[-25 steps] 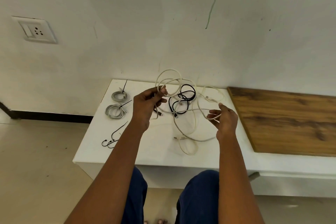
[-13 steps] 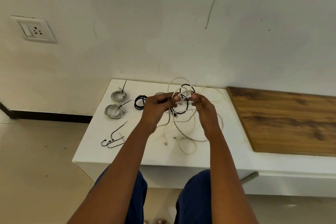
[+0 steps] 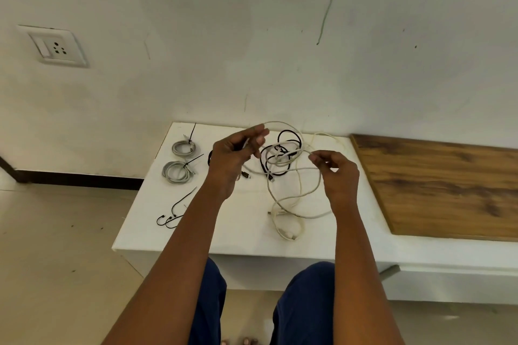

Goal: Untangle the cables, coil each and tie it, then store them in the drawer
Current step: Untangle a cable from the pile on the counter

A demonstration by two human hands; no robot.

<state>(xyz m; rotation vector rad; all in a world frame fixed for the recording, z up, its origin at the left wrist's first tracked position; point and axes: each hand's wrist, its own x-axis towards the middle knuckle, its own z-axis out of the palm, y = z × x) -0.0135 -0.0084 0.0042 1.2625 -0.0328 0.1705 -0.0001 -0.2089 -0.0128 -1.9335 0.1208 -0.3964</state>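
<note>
No text, label, brand, number or sign could be read anywhere in the scene. The wall socket plate [image 3: 54, 47] was seen to carry only its pin holes and a switch, with no marking that could be made out. No lettering was shown on the white cables [image 3: 291, 199], the black cable [image 3: 283, 148], the two tied grey coils [image 3: 179, 161] or the white table [image 3: 244, 227], and the wooden panel [image 3: 448, 185] was marked by nothing but its grain.
</note>
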